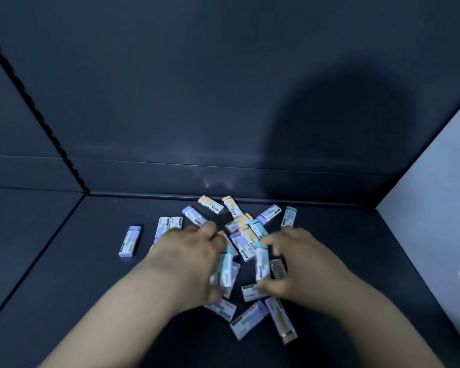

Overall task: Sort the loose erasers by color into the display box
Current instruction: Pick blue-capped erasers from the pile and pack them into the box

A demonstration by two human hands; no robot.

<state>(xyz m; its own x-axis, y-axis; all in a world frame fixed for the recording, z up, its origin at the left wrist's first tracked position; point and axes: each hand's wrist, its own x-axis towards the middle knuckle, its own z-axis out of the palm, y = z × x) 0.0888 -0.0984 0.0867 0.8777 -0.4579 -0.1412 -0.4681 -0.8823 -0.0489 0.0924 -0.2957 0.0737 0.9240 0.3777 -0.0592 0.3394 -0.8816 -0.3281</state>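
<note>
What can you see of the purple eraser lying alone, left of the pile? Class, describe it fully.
The purple eraser is a rectangular block in a white, paper-looking sleeve with purple and green print; lilac rubber shows at both ends. It lies flat on the dark table, pointing roughly away from the camera, clear of the pile, otherwise untouched.

Erasers [241,245] lie heaped on the table [91,288], box [436,208] at right.

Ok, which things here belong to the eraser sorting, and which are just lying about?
Job: loose erasers; left hand holding one teal eraser; right hand pinching second teal eraser.
Lying about: white panel at right, maybe the box; dark table.
</note>
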